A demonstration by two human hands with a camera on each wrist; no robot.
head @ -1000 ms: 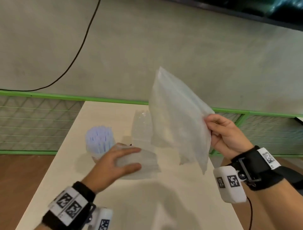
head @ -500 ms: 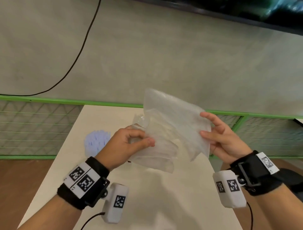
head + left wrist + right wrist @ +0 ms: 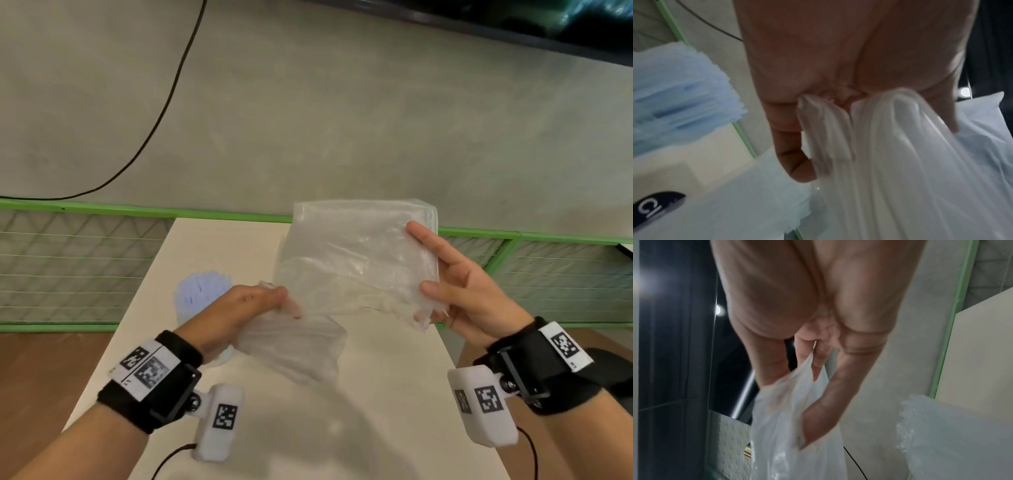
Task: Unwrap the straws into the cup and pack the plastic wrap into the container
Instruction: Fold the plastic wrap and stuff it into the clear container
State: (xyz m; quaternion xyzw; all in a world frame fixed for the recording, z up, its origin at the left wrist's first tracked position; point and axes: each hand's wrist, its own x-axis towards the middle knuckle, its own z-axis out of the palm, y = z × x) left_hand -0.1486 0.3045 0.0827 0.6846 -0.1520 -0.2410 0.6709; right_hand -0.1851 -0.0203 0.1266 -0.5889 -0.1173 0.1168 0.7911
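Plastic wrap (image 3: 356, 270): clear, crinkled film held above the bench (image 3: 212, 240), stretched between both hands; a bunched tail sags at 7 o'clock.
Straws (image 3: 200, 291): pale blue bundle standing on the bench, at 10 o'clock of the left hand.
Left hand (image 3: 239, 311): knuckles up, fingers curled, pinching gathered wrap.
Right hand (image 3: 469, 291): palm inward, thumb and fingers pinching the wrap's 3 o'clock edge.
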